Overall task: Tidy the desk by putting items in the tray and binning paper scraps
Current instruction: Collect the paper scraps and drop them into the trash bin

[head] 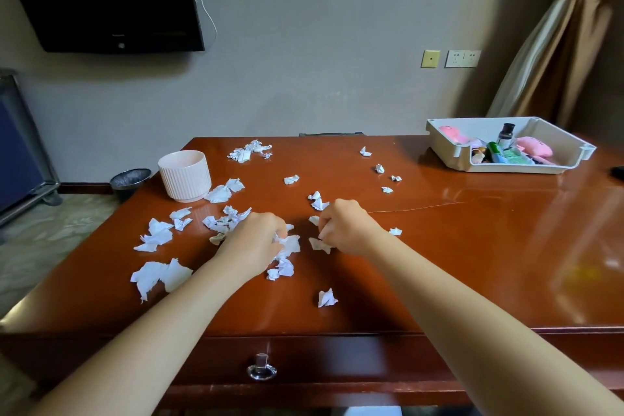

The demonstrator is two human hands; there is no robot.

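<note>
Several torn white paper scraps (158, 275) lie scattered over the reddish wooden desk (472, 246). My left hand (251, 241) is at the desk's middle, its fingers curled round a bunch of white scraps (288, 245). Just to the right, my right hand (344, 224) pinches a white scrap (319, 244) against the desktop. A white ribbed bin-like pot (184, 175) stands at the desk's left. The white tray (445, 149) at the far right holds a dark bottle, pink items and other small things.
A dark waste bin (130, 179) stands on the floor beyond the desk's left edge. A TV hangs on the wall at upper left, a curtain at right. A drawer knob (261, 369) sits on the desk front. A dark object (618, 171) lies at the far right edge.
</note>
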